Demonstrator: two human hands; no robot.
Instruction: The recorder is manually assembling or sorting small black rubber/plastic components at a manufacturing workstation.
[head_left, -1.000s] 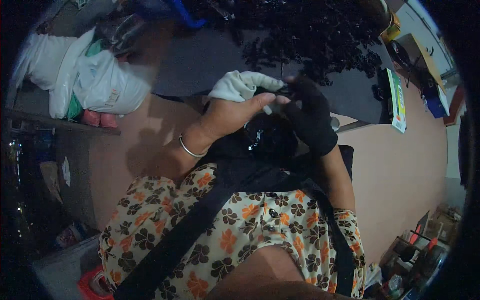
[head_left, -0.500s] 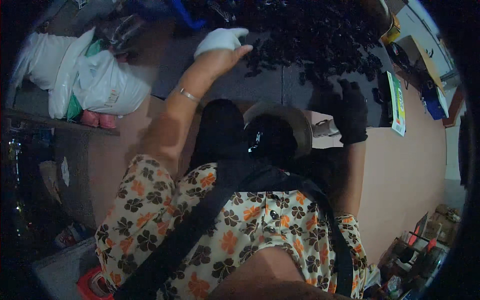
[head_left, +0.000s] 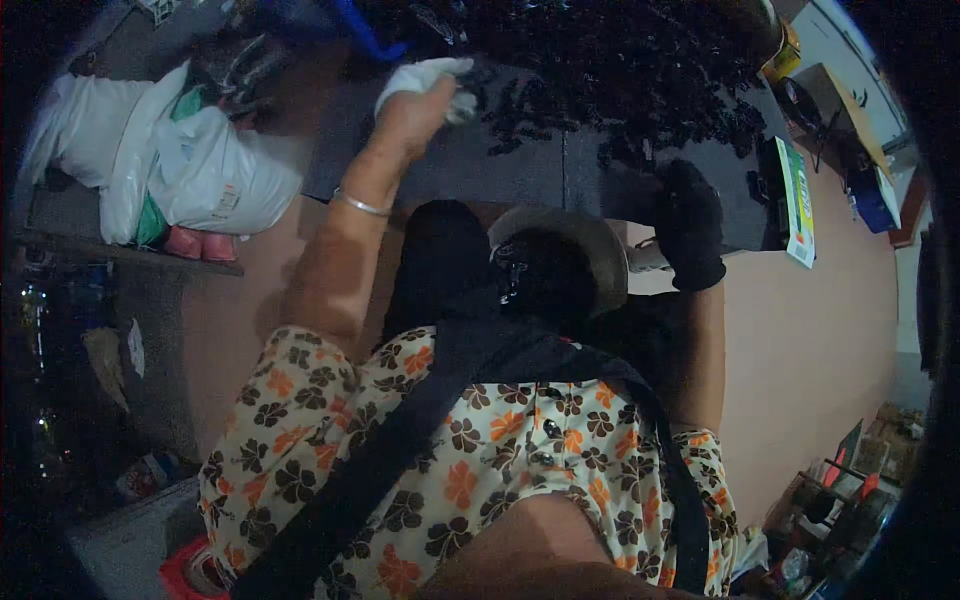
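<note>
Scene: a person in a flower-print top sat at a grey work mat [head_left: 520, 165] strewn with a heap of small dark parts [head_left: 620, 70].
Left hand: the left hand [head_left: 415, 105], a thin metal bangle [head_left: 362, 205] on its wrist, reached far forward over the mat, fingers closed around a bunched white cloth [head_left: 420, 72]; a small pale piece showed at the fingertips, too blurred to identify.
Right hand: the right hand [head_left: 690, 225], in a black glove, hung low near the mat's front edge, beside a round brown bowl [head_left: 580, 245]; whether it gripped anything could not be told.
Handling: the cloth looked light, soft and easily crumpled, best pinched by a gathered fold; the dark parts appeared small, hard and prone to scatter.
Arm pose: the left forearm was stretched almost straight towards the pile, the right bent close to the body.
Surroundings: white plastic bags [head_left: 190, 165] lay at the left, a green-edged printed card [head_left: 797, 200] at the mat's right end.
</note>
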